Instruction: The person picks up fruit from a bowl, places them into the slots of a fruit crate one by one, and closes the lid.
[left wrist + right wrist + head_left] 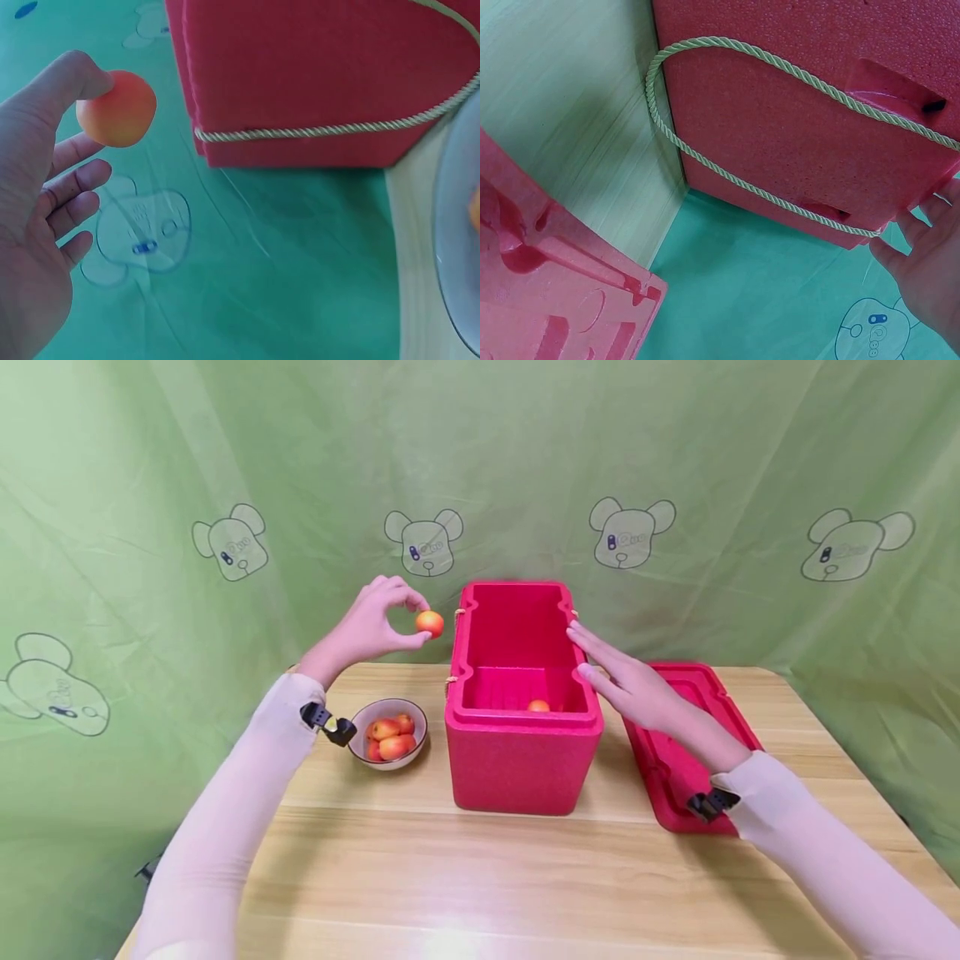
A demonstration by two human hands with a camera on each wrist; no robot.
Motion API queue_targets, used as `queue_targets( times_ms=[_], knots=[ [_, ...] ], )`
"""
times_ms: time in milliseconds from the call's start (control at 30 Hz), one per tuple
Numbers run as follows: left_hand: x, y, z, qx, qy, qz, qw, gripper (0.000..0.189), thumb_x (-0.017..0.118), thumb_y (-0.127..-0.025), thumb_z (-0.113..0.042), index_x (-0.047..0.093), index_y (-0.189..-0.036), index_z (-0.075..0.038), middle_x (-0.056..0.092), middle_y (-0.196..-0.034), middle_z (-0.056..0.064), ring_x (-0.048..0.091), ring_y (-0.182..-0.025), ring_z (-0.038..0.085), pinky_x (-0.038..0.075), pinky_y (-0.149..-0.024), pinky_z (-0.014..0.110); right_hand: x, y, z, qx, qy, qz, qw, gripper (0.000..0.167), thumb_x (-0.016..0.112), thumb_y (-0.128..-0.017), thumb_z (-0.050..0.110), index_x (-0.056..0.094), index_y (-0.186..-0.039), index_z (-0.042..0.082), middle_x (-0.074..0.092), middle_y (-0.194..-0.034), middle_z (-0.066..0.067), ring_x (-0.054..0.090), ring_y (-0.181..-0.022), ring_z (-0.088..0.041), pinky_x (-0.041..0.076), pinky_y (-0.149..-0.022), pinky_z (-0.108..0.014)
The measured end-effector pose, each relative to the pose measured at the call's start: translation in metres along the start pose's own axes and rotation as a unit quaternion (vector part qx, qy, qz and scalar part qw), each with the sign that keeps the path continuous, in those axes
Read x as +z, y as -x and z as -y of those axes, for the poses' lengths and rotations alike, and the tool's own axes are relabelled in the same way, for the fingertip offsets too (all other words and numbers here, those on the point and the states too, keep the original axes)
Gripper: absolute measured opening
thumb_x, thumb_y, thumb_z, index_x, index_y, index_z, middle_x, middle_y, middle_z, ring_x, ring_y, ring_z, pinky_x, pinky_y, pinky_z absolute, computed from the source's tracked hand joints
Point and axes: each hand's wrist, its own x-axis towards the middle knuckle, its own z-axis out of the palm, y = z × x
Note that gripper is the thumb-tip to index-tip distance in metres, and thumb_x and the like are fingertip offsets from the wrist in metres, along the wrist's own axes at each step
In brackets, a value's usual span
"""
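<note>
Between thumb and fingertips, my left hand (367, 628) pinches a small round orange-red fruit (430, 624), just left of the red foam box (517, 768). The left wrist view shows this fruit (120, 112) held at the thumb tip, with the other fingers loosely bent below it. The box stands without its lid, and one similar fruit (538, 705) lies on its floor near the front wall. My right hand (641, 689) rests with straight fingers along the box's right rim. In the right wrist view, its fingers (911, 225) are at the box's edge beside the rope handle (727, 180).
A bowl (392, 765) with several orange-red fruits stands left of the box on the wooden table (375, 877). Right of the box lies the red lid (693, 685), partly under my right forearm. A green curtain (517, 452) printed with bear heads hangs behind.
</note>
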Motion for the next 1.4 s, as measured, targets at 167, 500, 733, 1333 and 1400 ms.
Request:
queue_targets(
  times_ms=[167,500,733,1333,1400],
  knots=[
    [0.002,-0.016,-0.015,0.018,-0.008,0.006,0.9998,0.033,0.083,-0.080,-0.026,0.072,-0.107,-0.012,0.064,-0.108,0.007,0.048,-0.109,0.023,0.034,-0.103,0.046,0.000,0.000,0.001,-0.003,0.001,-0.003,1.0000,0.065,0.050,-0.105,0.043,0.018,-0.162,0.038,0.014,-0.171,0.010,0.021,-0.158,-0.022,0.040,-0.113,-0.060],
    [0.007,-0.050,-0.050,0.056,-0.055,0.043,0.9960,0.030,0.079,-0.082,-0.031,0.070,-0.106,-0.014,0.061,-0.104,0.002,0.049,-0.107,0.021,0.036,-0.101,0.043,0.001,-0.003,0.003,-0.011,0.002,-0.005,0.9999,0.065,0.049,-0.105,0.042,0.021,-0.163,0.030,0.015,-0.172,0.009,0.021,-0.158,-0.022,0.038,-0.114,-0.059],
    [0.019,-0.068,-0.067,0.068,-0.100,0.101,0.9875,0.030,0.075,-0.082,-0.032,0.070,-0.105,-0.014,0.061,-0.102,0.004,0.049,-0.100,0.022,0.037,-0.092,0.039,0.001,-0.003,0.001,-0.013,0.000,-0.007,0.9999,0.064,0.049,-0.106,0.041,0.021,-0.163,0.032,0.015,-0.172,0.007,0.022,-0.158,-0.023,0.037,-0.115,-0.060],
    [0.029,-0.080,-0.082,0.070,-0.149,0.181,0.9696,0.026,0.074,-0.083,-0.033,0.069,-0.101,-0.015,0.060,-0.100,0.004,0.047,-0.100,0.018,0.036,-0.091,0.036,0.003,-0.001,0.004,-0.005,-0.006,-0.008,0.9999,0.066,0.050,-0.105,0.042,0.022,-0.163,0.029,0.015,-0.171,0.008,0.022,-0.158,-0.024,0.040,-0.113,-0.060],
    [0.028,-0.081,-0.083,0.069,-0.157,0.191,0.9665,0.026,0.074,-0.083,-0.033,0.070,-0.101,-0.015,0.060,-0.099,0.004,0.047,-0.100,0.018,0.036,-0.091,0.036,0.003,-0.001,0.003,-0.005,-0.003,-0.009,0.9999,0.066,0.050,-0.105,0.042,0.022,-0.163,0.029,0.015,-0.171,0.009,0.022,-0.157,-0.025,0.039,-0.114,-0.060]
  ],
)
